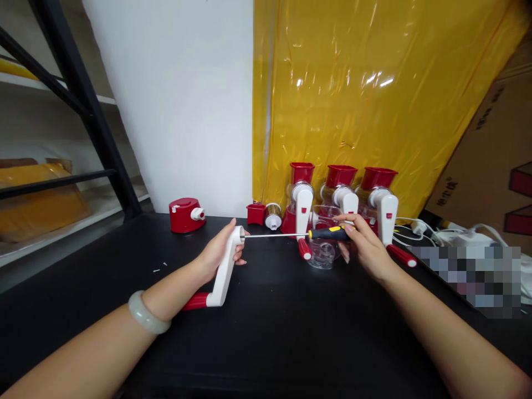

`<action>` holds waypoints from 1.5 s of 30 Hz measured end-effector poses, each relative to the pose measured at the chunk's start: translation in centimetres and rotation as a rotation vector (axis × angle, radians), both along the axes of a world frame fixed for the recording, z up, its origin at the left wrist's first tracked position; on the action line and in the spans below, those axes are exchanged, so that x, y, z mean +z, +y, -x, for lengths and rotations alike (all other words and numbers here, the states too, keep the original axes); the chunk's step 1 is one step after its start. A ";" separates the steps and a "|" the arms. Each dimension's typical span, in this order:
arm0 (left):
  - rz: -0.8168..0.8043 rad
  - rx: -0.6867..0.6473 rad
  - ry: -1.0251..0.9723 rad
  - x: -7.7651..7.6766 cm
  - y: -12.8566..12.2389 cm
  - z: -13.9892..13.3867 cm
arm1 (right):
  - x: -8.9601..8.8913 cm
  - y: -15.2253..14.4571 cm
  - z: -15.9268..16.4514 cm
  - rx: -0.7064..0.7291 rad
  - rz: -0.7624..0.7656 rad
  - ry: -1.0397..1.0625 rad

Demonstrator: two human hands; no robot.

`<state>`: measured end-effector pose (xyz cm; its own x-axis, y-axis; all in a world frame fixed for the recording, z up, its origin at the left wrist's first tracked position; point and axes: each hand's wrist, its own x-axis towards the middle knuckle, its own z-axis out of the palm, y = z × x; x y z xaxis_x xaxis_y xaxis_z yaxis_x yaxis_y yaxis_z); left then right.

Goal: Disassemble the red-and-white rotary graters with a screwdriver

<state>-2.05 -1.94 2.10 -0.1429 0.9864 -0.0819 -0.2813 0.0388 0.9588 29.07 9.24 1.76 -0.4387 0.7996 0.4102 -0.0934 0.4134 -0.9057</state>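
My left hand (219,249) is closed around the upper end of a white crank handle (223,277), whose red grip (195,301) points down and left beneath my wrist. In my right hand (366,244) is a screwdriver (328,233) with a black and yellow handle, held by the fingers. Its long shaft lies level, and the tip meets the opening at the crank's upper end; how deep it reaches is hidden. Behind the screwdriver stand a clear plastic housing (322,255) and a rotary grater (305,205) with a red hopper.
Two more rotary graters (343,183) (380,188) stand at right. A red base (187,215) is at back left; a small red hopper (256,214) and grater drum (273,216) sit mid-back. White cables (419,227) and a pixelated flat object (465,277) lie at right.
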 end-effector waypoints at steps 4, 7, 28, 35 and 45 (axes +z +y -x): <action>0.012 0.000 0.009 -0.1 0.1 0.0 | 0.0 0.2 0.1 0.034 0.046 0.071; 0.035 0.006 0.012 -0.2 0.3 0.1 | -0.2 0.3 0.2 0.033 0.056 0.113; 0.001 -0.024 0.109 -0.2 0.0 -0.5 | -0.1 0.0 0.0 -0.262 -0.099 -0.082; 0.024 0.003 0.104 0.4 -0.5 -1.0 | 0.2 0.1 -0.5 -0.277 -0.158 -0.147; 0.002 -0.004 0.137 0.2 -0.4 -1.0 | -0.1 0.8 -0.6 -0.191 -0.131 -0.021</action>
<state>-1.05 -2.29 2.30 -0.1491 0.9868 -0.0639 -0.1474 0.0417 0.9882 29.64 10.03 1.66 -0.2941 0.8095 0.5082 0.0157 0.5358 -0.8442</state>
